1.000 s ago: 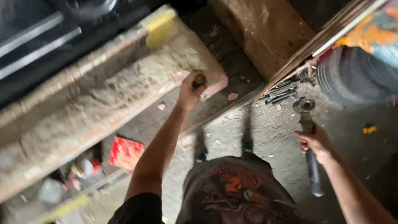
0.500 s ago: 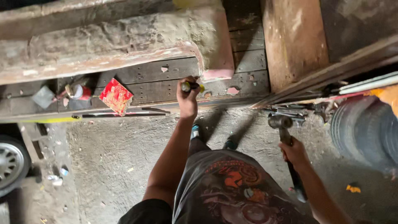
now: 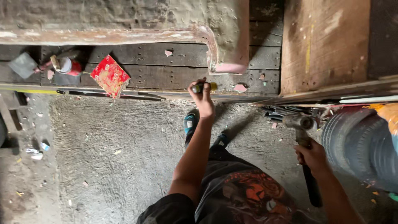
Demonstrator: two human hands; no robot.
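Observation:
My left hand (image 3: 202, 97) is stretched forward and closed on a small tool with a yellow-green handle (image 3: 206, 86). It hovers at the edge of a dark wooden platform (image 3: 166, 70), just below the rounded end of a plaster-caked beam (image 3: 224, 37). At my right side, my right hand (image 3: 313, 155) grips the black handle of a hammer (image 3: 302, 124) whose metal head points up.
A red patterned packet (image 3: 109, 76), a red can (image 3: 68, 65) and a trowel (image 3: 24, 65) lie on the platform at left. A brown wooden panel (image 3: 325, 41) stands at right, with a tyre (image 3: 360, 145) below it. Rough concrete floor (image 3: 103, 153) lies underfoot.
The view has swung down and left, and the beam now sits across the top. My left hand stays on the small tool at the platform edge. My right hand still holds the hammer.

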